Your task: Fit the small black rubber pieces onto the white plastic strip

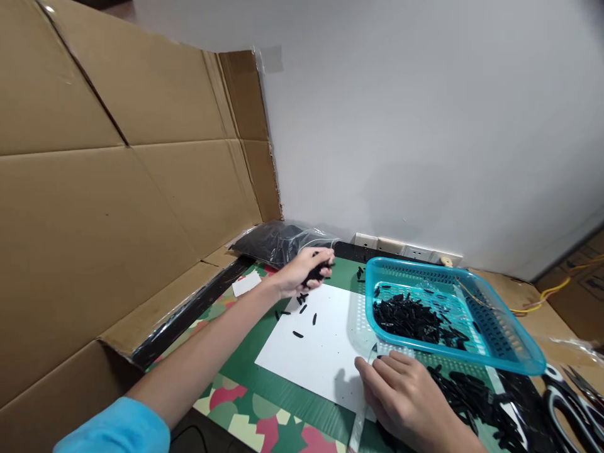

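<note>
My left hand is closed around a handful of small black elongated pieces, held above the far left corner of a white sheet of paper. Several loose pieces lie beneath it on the sheet and the green mat. My right hand rests low at the sheet's right edge with its fingers curled; whatever may be inside them is hidden. Just beyond it stands a blue plastic basket with a heap of the same black pieces in it.
Behind my left hand lies a clear plastic bag of dark contents against cardboard panels. More black pieces are piled at the front right, beside scissors. Wall sockets line the back, and a yellow cable runs right.
</note>
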